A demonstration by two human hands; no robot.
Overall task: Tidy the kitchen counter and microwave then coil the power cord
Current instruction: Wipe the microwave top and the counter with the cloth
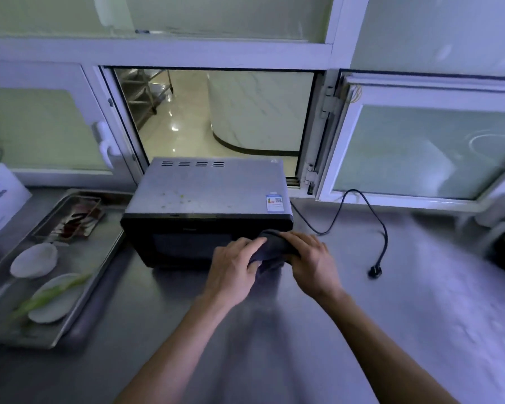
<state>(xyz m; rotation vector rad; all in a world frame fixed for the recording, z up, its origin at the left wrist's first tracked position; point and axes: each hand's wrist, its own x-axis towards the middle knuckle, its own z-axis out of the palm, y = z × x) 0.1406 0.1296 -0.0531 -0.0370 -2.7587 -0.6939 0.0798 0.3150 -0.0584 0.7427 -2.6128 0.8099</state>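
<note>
Head view: cloth bunched at microwave front

Microwave [207,193] sits on counter [362,316] by the open hatch; crumbs on top, so wipe likely pending. Power cord [359,211] lies uncoiled to its right, plug free. Left hand [233,269] & right hand [312,258] both grasp dark cloth [270,246], forearms converging, prob. folding it.

White-framed frosted windows [426,147] flank an open hatch [213,112] onto a glossy tiled floor [181,132].
</note>
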